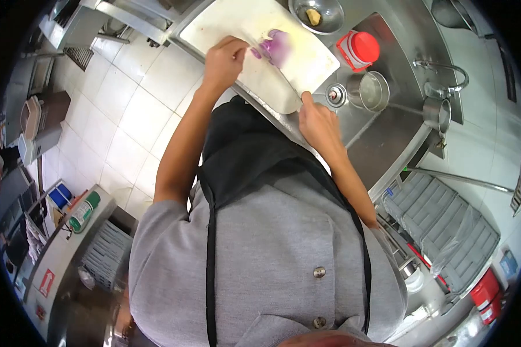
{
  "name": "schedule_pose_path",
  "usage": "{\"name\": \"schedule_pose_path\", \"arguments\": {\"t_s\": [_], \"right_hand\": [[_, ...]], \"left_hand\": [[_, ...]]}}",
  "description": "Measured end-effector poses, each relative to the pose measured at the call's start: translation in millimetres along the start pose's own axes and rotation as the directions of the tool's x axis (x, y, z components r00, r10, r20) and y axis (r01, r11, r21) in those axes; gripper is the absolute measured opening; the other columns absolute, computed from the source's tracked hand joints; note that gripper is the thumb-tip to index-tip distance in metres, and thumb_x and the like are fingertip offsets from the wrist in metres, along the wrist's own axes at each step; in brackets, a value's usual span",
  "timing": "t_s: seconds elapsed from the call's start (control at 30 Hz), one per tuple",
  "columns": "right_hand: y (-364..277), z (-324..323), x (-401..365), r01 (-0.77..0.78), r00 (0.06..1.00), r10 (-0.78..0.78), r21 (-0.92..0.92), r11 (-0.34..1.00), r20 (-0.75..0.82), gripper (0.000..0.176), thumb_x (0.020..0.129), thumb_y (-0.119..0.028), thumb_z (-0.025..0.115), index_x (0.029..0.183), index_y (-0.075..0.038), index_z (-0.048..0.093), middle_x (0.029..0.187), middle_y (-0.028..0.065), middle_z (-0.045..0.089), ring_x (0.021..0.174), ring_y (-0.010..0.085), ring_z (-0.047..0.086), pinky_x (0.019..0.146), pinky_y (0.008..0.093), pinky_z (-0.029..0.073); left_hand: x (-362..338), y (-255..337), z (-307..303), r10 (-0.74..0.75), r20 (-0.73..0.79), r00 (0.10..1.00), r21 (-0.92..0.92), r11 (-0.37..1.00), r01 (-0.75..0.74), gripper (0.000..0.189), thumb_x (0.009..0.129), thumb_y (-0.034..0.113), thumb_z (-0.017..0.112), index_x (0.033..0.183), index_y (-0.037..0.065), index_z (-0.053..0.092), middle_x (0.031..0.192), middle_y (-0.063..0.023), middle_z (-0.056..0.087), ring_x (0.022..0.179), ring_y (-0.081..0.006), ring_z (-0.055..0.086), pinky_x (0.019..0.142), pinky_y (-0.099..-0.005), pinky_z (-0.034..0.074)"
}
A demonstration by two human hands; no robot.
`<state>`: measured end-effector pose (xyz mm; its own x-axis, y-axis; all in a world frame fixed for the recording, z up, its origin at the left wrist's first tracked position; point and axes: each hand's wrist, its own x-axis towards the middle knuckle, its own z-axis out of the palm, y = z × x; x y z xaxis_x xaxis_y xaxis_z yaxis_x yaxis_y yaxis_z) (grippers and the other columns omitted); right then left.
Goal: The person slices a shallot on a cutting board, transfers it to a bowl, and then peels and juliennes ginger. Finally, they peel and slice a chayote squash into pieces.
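Observation:
A white cutting board [226,20] lies on the steel counter in front of me, with purple onion pieces [279,49] heaped near its middle, partly blurred. My right hand [319,122] grips the handle of a knife [288,84], whose blade slants across the board towards the onion. Over the board's near left side, my left hand [224,62] has its fingers curled into a pinch beside a small onion piece. What those fingertips hold, if anything, is too small to make out.
Beyond the board stands a steel bowl [332,17] with a yellowish lump inside. To the right are a red-lidded container [364,47], a steel pot [371,92], a sink [382,139] and a faucet [460,75]. Tiled floor [139,115] lies to the left.

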<state>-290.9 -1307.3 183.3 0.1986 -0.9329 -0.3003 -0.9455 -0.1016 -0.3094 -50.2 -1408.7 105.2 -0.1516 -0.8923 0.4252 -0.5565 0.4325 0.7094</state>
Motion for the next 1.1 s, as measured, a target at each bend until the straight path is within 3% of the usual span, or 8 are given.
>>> {"name": "schedule_pose_path", "arguments": {"t_s": [0.07,0.1,0.23,0.43,0.67,0.83,0.93,1.1], "right_hand": [[5,-2,-4,-0.015,0.997,0.013,-0.034,0.999,-0.071,0.023,0.088,-0.014,0.06,0.108,-0.009,0.051,0.081,0.0248,0.064,0.072,0.0459,0.067,0.062,0.056,0.052],[7,-3,-7,-0.013,0.992,0.003,-0.077,0.997,-0.128,0.026,0.086,-0.016,0.064,0.108,-0.01,0.052,0.082,0.0224,0.064,0.071,0.043,0.068,0.059,0.0537,0.054],[12,-5,-9,-0.032,0.979,0.006,-0.124,0.992,-0.205,0.027,0.084,-0.018,0.068,0.105,-0.012,0.053,0.085,0.0178,0.062,0.068,0.0399,0.067,0.056,0.0511,0.053],[20,-6,-13,0.003,0.951,-0.066,-0.204,0.979,-0.303,0.026,0.081,-0.016,0.068,0.104,-0.013,0.055,0.084,0.0174,0.059,0.066,0.0346,0.068,0.05,0.0447,0.054],[27,4,-7,0.021,0.931,-0.105,-0.236,0.972,-0.349,0.026,0.079,-0.013,0.068,0.101,-0.013,0.055,0.085,0.0164,0.057,0.067,0.0328,0.067,0.051,0.0432,0.054],[23,6,-8,0.049,0.903,-0.161,-0.276,0.96,-0.399,0.025,0.077,-0.01,0.065,0.1,-0.011,0.055,0.079,0.0158,0.057,0.062,0.0305,0.066,0.047,0.0412,0.054],[23,11,-10,-0.026,0.955,-0.04,-0.216,0.976,-0.293,0.03,0.078,-0.015,0.073,0.102,-0.015,0.055,0.089,0.0149,0.058,0.072,0.0336,0.068,0.056,0.0436,0.056],[19,14,-10,-0.029,0.945,-0.041,-0.209,0.977,-0.323,0.03,0.078,-0.017,0.074,0.1,-0.014,0.055,0.088,0.0147,0.057,0.072,0.0333,0.068,0.055,0.0446,0.055]], "left_hand": [[11,13,-12,-0.12,-0.102,0.988,0.02,0.992,0.122,0.013,0.083,0.005,0.071,0.096,0.004,0.073,0.094,-0.0097,0.07,0.09,-0.03,0.066,0.081,-0.0377,0.054],[17,8,-20,-0.031,0.017,0.999,0.155,0.987,0.028,0.035,0.083,0.019,0.077,0.116,0.011,0.07,0.114,-0.0114,0.065,0.112,-0.0328,0.056,0.096,-0.0402,0.047],[40,-3,-13,0.027,0.349,0.937,0.294,0.946,-0.137,0.093,0.069,0.057,0.082,0.149,0.026,0.046,0.152,-0.0179,0.031,0.14,-0.0413,0.023,0.114,-0.0507,0.027],[64,-20,5,-0.038,0.505,0.862,0.418,0.885,-0.206,0.107,0.065,0.066,0.08,0.154,0.027,0.036,0.159,-0.0223,0.02,0.148,-0.043,0.011,0.117,-0.0562,0.015],[73,-39,17,-0.146,0.62,0.771,0.406,0.9,-0.156,0.121,0.059,0.077,0.076,0.157,0.025,0.028,0.162,-0.028,0.008,0.151,-0.0446,-0.002,0.115,-0.0661,0.003],[67,-47,21,0.039,0.429,0.902,0.407,0.884,-0.232,0.107,0.064,0.07,0.078,0.152,0.023,0.04,0.157,-0.0264,0.021,0.148,-0.0448,0.01,0.115,-0.0639,0.009],[57,-24,18,0.122,0.452,0.884,0.185,0.956,-0.226,0.099,0.066,0.067,0.078,0.148,0.022,0.047,0.155,-0.0239,0.026,0.145,-0.0431,0.018,0.115,-0.0607,0.012],[48,-6,24,0.164,0.464,0.871,0.232,0.926,-0.299,0.089,0.069,0.063,0.078,0.142,0.02,0.053,0.152,-0.0224,0.031,0.143,-0.0405,0.023,0.116,-0.0566,0.015]]}}
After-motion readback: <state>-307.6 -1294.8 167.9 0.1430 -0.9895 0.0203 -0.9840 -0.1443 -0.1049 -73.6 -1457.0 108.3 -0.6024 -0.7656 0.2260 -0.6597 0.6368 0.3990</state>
